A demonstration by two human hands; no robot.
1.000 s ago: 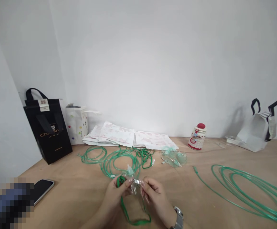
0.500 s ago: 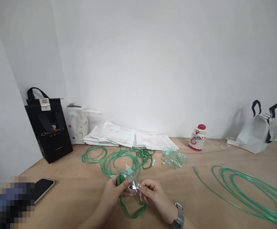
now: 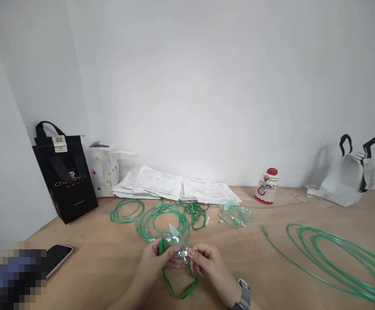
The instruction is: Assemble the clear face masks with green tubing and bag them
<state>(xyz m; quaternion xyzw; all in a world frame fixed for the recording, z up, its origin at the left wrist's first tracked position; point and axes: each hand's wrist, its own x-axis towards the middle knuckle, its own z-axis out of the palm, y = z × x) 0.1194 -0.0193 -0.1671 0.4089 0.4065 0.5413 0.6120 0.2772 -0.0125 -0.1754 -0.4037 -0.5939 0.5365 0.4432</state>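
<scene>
A clear plastic mask (image 3: 175, 241) with a green strap (image 3: 177, 287) is held over the wooden table (image 3: 271, 267), near its front edge. My left hand (image 3: 156, 262) pinches the mask's left side, fingers closed on it. My right hand (image 3: 208, 265), with a metal watch on the wrist, pinches the mask's right side at a small metal clip. The strap hangs in a loop below both hands. Just behind them lies a heap of coiled green tubing (image 3: 156, 215).
A second clear mask (image 3: 235, 213) lies mid-table, a large green tube coil (image 3: 339, 258) at the right. Paper packets (image 3: 177, 186) lie along the wall. A black bag (image 3: 65, 176), a dotted bag (image 3: 105, 168), a red-capped jar (image 3: 267, 186), a tipped white bag (image 3: 348, 174) and a phone (image 3: 56, 256) stand around.
The hands have drawn slightly closer together on the mask, and the strap loop below them has shortened and shifted up a little.
</scene>
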